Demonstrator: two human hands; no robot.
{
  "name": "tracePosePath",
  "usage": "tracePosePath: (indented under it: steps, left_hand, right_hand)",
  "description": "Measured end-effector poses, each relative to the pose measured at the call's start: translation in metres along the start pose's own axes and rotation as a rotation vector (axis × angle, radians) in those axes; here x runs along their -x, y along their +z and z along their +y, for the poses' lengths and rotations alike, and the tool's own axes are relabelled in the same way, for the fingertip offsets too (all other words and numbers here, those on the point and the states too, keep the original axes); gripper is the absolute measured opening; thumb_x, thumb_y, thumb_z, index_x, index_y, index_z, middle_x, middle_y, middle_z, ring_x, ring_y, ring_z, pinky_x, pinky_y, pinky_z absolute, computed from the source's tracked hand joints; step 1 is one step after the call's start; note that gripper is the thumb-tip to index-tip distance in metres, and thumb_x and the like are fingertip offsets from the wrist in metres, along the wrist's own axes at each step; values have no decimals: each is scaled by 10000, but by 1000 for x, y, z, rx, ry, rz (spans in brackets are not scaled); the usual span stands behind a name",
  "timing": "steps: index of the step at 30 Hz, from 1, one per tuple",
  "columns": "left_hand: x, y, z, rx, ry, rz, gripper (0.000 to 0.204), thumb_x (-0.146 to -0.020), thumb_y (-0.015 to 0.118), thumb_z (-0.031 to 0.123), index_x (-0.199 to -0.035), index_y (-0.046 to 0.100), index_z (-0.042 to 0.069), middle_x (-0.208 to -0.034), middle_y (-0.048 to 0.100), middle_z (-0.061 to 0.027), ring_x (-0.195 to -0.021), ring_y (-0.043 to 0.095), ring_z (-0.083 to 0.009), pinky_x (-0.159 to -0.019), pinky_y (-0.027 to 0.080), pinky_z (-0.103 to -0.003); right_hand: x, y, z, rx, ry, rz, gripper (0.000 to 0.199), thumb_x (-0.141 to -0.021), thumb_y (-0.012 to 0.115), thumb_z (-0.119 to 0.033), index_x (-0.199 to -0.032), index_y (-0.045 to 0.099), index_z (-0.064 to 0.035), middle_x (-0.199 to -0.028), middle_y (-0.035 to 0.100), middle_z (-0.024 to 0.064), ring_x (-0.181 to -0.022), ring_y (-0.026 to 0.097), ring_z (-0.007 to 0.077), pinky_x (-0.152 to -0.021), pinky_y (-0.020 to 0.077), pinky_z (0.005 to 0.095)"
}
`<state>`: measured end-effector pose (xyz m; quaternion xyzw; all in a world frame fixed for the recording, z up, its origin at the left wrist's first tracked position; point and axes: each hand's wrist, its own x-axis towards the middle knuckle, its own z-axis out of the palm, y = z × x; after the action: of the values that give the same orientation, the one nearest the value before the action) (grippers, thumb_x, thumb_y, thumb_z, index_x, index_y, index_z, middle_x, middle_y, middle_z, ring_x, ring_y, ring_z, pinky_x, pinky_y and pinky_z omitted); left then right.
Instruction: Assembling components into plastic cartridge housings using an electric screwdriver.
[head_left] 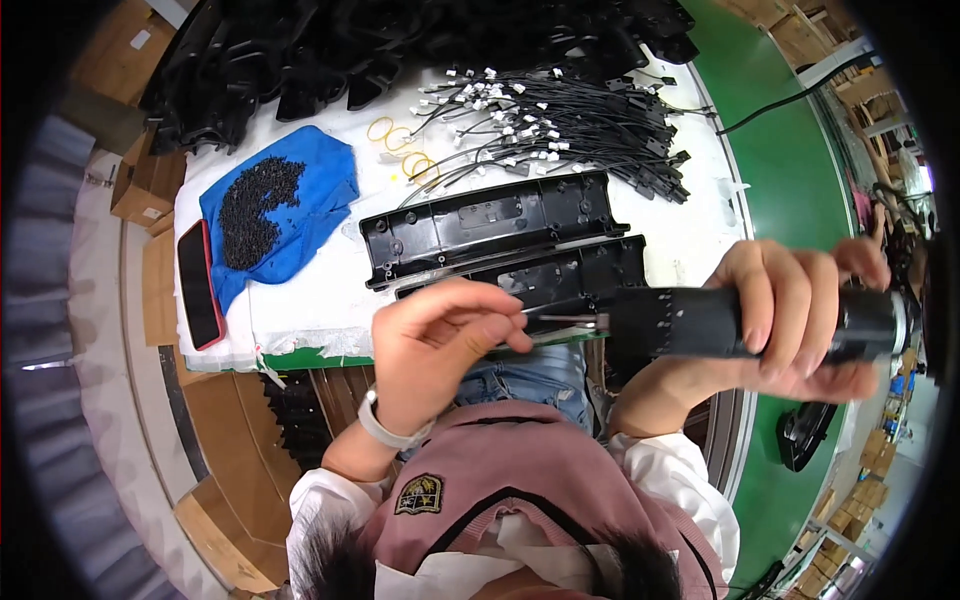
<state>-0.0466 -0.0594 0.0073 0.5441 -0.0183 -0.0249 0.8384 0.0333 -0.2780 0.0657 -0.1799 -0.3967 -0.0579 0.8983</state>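
Electric screwdriver (pixel 740 322) gripped in right hand (pixel 790 310), held level above near desk edge, bit (pixel 570 320) pointing left. Left hand (pixel 440 345) pinched at bit tip, apparently seating a screw; screw itself too small to confirm. Two black plastic housings (pixel 495 225) laid side by side on desk (pixel 320 300), just beyond both hands. Judged early: driving not yet begun, no seated screws discernible. Loose screws (pixel 258 205) heaped on blue cloth (pixel 325 180) near left edge.

driver (pixel 720 322): matt black plastic body, bare metal bit | housings (pixel 495 225): glossy black moulded plastic | cloth (pixel 300 205): blue woven fabric, soft | screws (pixel 258 208): dull dark metal | table (pixel 310 310): white, smooth | bands (pixel 400 150): yellow rubber
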Motion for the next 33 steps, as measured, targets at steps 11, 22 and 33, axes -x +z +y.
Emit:
tracePosePath:
  steps: [11,22,33]
  left_hand:
    - [-1,-8,-7,16,-28,-60,188,-800,623,-169,-980,632,-116,-953,642,-161,-854,685,-230,-785,567,-295]
    - [-2,-6,-7,-29,-104,-183,227,-787,671,-121,-1008,634,-87,-930,663,-139,-837,689,-196,-771,558,-265]
    - [-158,54,-1,-1124,692,-396,128,-824,651,90,-944,678,56,-849,648,-86,-770,627,-243,-677,503,-320]
  right_hand:
    - [17,3,15,95,35,-131,441,-855,715,-398,-1082,475,-105,-661,608,4,-448,558,100,-520,496,276]
    - [19,6,1,125,103,-136,457,-861,698,-433,-1077,458,-110,-680,609,-1,-471,570,113,-542,494,282]
    - [51,-2,-49,131,-7,-50,439,-870,693,-413,-1030,451,-84,-677,592,7,-452,559,117,-498,485,286]
